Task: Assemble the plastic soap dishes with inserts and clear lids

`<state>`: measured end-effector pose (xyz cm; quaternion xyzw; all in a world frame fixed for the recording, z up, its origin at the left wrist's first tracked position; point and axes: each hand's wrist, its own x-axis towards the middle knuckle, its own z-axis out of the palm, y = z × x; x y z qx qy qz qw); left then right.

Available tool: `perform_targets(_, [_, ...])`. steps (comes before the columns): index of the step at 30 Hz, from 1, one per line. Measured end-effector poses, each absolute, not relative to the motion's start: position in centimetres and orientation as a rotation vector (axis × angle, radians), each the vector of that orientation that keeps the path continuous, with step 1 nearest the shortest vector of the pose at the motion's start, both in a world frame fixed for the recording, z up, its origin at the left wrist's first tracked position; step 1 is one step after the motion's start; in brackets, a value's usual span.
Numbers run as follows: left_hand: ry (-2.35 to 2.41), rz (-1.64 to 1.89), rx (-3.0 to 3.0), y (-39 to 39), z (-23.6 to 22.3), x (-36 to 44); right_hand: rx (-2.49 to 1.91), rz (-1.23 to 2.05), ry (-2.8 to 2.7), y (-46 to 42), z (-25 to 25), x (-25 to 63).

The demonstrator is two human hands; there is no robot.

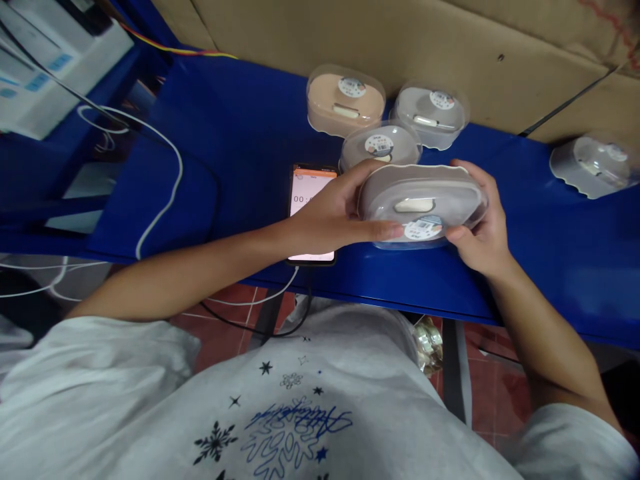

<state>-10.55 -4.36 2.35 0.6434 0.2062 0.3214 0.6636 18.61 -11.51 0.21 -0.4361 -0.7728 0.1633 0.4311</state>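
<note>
Fingers of the left hand (340,217) and right hand (485,243) clasp opposite ends of a tilted grey oval plastic box (425,189) over the glossy blue tabletop (240,133). Left to right lie a lit black-edged smartphone (313,190), a peach oval plastic box (345,97), two clustered clear-lidded grey boxes (430,110), and one lone grey box (593,167).

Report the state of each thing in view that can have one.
Held container, clear cover on, tilted
Left hand, gripping it
Right hand, gripping it
Peach container, clear cover on
Rear grey container, covered
Nearer grey container, covered
Far-right grey container, covered
Phone, screen lit, partly hidden
White cable, plugged into phone
</note>
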Motion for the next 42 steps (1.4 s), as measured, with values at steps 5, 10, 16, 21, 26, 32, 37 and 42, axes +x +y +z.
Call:
perform_targets(5, [0.497,0.709,1.251,-4.6,2.7,-10.2,-1.126,0.505,-1.905,-11.4,-0.4,18.3])
perform_targets(10, [0.602,0.626,1.034,-4.2,3.1,-10.4,-1.067,0.514,-2.008,-11.2,-0.8,18.6])
perform_targets(16, [0.478,0.478,0.978,-3.2,2.8,-10.3,-0.917,0.221,-2.126,-10.4,-0.8,18.8])
perform_targets(21, [0.488,0.413,1.082,-3.2,3.2,-10.4,-0.965,0.158,-2.037,-11.2,0.1,18.1])
perform_targets(26, [0.355,0.323,1.08,-3.5,3.5,-10.9,-1.055,0.111,-1.876,-12.5,1.2,17.2])
perform_targets(32, [0.307,0.713,1.567,-4.0,2.6,-11.0,-1.116,0.208,-1.839,-12.9,1.1,17.2])
perform_targets(37, [0.406,0.841,1.776,-4.5,2.9,-11.3,-1.165,0.183,-1.883,-13.2,0.9,17.4])
perform_targets(42, [0.342,0.854,1.906,-4.5,3.0,-11.6,-1.169,0.206,-1.906,-13.4,1.2,17.0])
